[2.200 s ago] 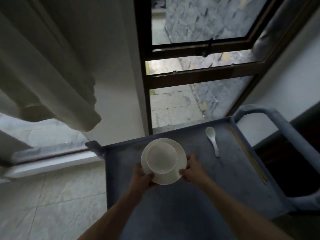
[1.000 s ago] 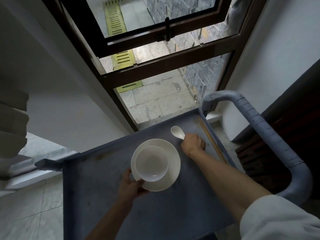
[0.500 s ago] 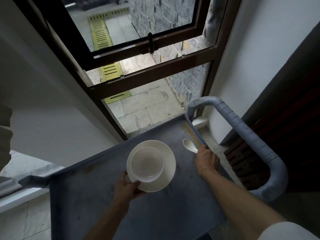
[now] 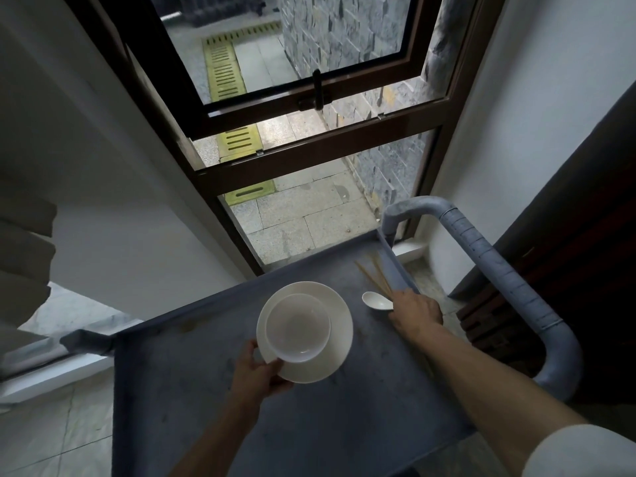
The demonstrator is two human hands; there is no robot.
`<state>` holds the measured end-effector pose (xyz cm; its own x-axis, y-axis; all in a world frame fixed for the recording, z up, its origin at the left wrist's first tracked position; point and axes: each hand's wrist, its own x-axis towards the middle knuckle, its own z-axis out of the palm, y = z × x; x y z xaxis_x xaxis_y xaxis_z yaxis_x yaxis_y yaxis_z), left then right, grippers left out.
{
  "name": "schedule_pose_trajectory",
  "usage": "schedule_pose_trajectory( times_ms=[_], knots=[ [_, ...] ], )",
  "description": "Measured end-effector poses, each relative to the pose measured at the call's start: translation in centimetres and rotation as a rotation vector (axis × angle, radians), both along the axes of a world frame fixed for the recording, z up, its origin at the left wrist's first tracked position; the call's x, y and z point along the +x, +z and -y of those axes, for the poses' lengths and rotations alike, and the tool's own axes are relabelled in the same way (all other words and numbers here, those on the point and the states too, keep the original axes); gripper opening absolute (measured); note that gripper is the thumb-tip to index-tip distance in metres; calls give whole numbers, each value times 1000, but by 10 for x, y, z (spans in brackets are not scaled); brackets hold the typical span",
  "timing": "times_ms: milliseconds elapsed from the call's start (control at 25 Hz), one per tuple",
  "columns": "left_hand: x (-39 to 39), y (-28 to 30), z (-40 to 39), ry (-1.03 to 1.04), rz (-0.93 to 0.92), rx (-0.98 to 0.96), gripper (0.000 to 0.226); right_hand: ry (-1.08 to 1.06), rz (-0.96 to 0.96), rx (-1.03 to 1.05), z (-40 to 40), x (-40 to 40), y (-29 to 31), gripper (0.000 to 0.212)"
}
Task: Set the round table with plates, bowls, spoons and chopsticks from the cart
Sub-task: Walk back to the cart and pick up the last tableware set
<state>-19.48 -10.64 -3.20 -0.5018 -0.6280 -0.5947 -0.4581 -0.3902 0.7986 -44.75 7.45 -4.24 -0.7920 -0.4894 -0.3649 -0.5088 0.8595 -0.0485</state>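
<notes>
Chopsticks (image 4: 373, 276) now under spoon-holding right hand (image 4: 414, 309)

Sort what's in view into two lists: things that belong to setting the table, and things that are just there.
For the job:
plate, held at its rim by the left hand
bowl sitting on the plate
spoon, handle in the right hand
chopsticks by the cart's right edge
cart

Just there:
window
curtain

arms: bare forearms | right sleeve (image 4: 581, 452): white, pushed up (left none visible)
</notes>
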Motion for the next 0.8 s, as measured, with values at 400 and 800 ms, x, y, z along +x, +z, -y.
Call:
schedule_pose_trajectory(
  times_ms=[400, 800],
  knots=[
    [-15, 12, 1, -141, -29, 24, 41, -434, 269, -633, -9, 33, 7, 18],
    [-23, 31, -6, -505, -77, 92, 44, -947, 265, -1062, -46, 121, 24, 21]
  ],
)
